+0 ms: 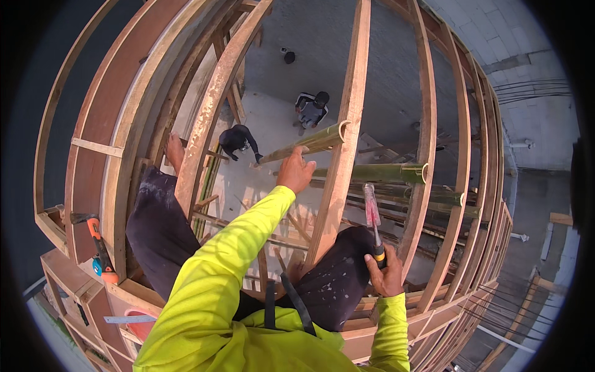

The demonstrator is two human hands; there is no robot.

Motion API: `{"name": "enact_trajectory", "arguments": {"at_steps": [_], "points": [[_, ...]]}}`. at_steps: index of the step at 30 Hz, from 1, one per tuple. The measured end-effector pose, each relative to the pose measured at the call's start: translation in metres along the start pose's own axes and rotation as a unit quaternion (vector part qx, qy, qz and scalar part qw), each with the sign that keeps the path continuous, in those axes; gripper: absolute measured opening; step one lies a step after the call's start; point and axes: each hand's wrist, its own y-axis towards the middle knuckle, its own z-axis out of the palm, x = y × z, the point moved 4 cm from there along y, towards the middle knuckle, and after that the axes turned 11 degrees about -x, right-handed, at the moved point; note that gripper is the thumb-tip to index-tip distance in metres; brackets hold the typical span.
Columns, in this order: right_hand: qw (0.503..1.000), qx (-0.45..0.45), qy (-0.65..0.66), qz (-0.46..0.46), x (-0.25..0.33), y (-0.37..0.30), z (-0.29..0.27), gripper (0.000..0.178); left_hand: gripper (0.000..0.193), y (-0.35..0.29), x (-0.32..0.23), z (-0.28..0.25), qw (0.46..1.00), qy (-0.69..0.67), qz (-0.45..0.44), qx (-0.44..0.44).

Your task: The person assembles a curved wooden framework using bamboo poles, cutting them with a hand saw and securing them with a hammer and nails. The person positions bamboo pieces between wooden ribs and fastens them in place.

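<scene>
My left hand [296,172] reaches forward and grips a split bamboo pole [322,139], its fingers partly over the green side. The pole slants up to the right and rests its cut end against a wooden beam [344,124]. On the right, my right hand [385,273] is closed around the black and yellow handle of a hammer [372,208]. The hammer points upward, its steel shaft and reddish worn head above my right thigh. Another split bamboo pole [387,173] lies just beyond the hammer head, across the beams. A co-worker [238,141] below stands by the bamboo's far end.
I sit astride an open timber frame high above a concrete floor [273,108], with wide gaps between its beams. A second person [311,110] stands below. An orange-handled tool with a dark head [99,239] lies at left beside a blue tape measure [96,266]. More bamboo [446,197] lies right.
</scene>
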Motion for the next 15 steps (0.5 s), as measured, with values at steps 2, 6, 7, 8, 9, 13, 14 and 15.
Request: {"name": "enact_trajectory", "arguments": {"at_steps": [2, 6, 7, 8, 9, 13, 14, 15], "points": [[0.999, 0.021, -0.037, -0.004, -0.002, 0.02, 0.006, 0.036, 0.051, 0.033, 0.015, 0.042, 1.0, 0.001, 0.0, 0.031], [0.998, 0.034, -0.045, 0.001, -0.001, 0.068, 0.025, 0.035, 0.065, 0.073, 0.029, 0.079, 0.991, -0.024, 0.034, 0.127], [0.999, 0.022, -0.031, 0.02, -0.008, 0.083, 0.032, 0.034, 0.066, 0.079, 0.035, 0.085, 0.987, -0.028, 0.043, 0.152], [0.999, 0.005, -0.013, 0.039, -0.016, 0.099, 0.039, 0.034, 0.066, 0.083, 0.038, 0.089, 0.982, -0.03, 0.056, 0.178], [0.998, -0.01, 0.005, 0.056, -0.021, 0.117, 0.047, 0.033, 0.066, 0.086, 0.042, 0.092, 0.982, -0.037, 0.058, 0.176], [0.989, -0.023, 0.087, 0.121, 0.008, 0.21, 0.094, 0.036, 0.065, 0.083, 0.054, 0.095, 0.986, -0.058, 0.072, 0.139], [0.995, -0.03, 0.056, 0.071, 0.011, 0.231, 0.103, 0.038, 0.066, 0.081, 0.053, 0.098, 0.987, -0.065, 0.081, 0.122], [0.999, -0.037, 0.025, 0.021, 0.012, 0.246, 0.111, 0.039, 0.066, 0.079, 0.051, 0.1, 0.987, -0.056, 0.073, 0.133]]}}
